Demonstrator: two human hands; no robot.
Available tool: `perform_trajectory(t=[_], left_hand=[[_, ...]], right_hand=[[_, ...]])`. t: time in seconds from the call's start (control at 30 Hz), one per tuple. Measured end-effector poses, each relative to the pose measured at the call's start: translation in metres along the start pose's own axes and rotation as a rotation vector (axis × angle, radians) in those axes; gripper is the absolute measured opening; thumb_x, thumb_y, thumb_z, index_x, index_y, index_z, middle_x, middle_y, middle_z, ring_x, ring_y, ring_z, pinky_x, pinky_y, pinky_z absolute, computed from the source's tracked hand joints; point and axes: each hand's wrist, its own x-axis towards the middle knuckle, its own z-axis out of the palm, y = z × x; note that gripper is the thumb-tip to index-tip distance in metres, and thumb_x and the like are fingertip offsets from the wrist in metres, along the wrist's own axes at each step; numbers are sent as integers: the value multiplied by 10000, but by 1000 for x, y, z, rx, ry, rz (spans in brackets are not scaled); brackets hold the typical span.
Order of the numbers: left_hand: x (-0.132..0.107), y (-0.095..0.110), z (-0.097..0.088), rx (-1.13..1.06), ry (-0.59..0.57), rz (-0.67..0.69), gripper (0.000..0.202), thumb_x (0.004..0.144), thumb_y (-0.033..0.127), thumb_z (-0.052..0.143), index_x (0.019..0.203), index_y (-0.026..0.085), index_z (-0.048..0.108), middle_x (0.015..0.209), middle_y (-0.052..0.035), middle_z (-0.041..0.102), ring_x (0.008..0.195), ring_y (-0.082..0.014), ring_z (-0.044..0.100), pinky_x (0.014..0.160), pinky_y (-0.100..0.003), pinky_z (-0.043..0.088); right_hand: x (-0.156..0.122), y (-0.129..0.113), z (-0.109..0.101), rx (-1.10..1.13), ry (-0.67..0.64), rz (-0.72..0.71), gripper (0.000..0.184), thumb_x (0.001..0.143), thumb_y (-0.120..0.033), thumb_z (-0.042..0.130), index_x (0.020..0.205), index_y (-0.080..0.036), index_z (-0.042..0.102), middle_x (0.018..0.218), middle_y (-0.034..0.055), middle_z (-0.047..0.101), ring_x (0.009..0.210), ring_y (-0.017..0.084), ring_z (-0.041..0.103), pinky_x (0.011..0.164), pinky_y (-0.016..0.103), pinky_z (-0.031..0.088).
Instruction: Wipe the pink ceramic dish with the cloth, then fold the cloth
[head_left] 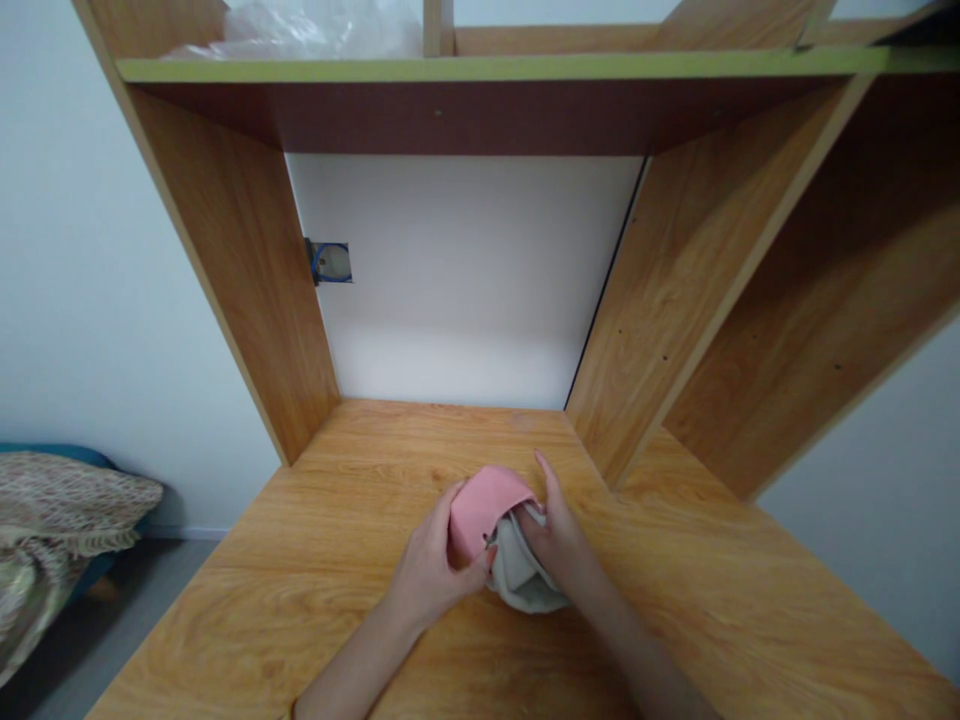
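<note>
A soft pink piece [484, 508] and a pale grey cloth part [521, 575] are bunched together just above the desktop, looking like one small fabric item whose exact kind I cannot make out. My left hand [435, 555] grips the pink part from the left, its thumb at the lower edge near a small dark hole. From the right, my right hand [555, 535] has its fingers tucked into the opening of the grey cloth, with one digit sticking up and apart. The tucked fingertips are hidden by the fabric.
The wooden desktop [360, 480] sits under a shelf with a green edge [465, 69], between upright wooden panels. Clear plastic wrapping [322, 28] lies on the shelf. An open socket box [331, 262] shows in the back wall. A patterned blanket [67, 500] lies at the far left.
</note>
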Motion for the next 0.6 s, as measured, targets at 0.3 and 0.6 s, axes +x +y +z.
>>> perform_trajectory(t=[0.3, 0.6], left_hand=[[2, 9, 7, -263, -48, -90, 628, 726, 350, 585, 1243, 137, 300, 1079, -122, 526, 1000, -241, 499, 795, -326, 437], [2, 16, 9, -359, -8, -192, 517, 641, 262, 631, 1077, 157, 372, 829, -27, 566, 609, -98, 537, 494, -169, 413]], right_hand=[[2, -5, -2, 187, 8, 125, 706, 709, -298, 531, 1321, -166, 205, 1021, 70, 590, 920, 189, 570, 853, 346, 420], [2, -8, 2, 129, -15, 181, 849, 616, -304, 599, 1321, -111, 168, 761, 20, 623, 659, 186, 604, 630, 293, 486]])
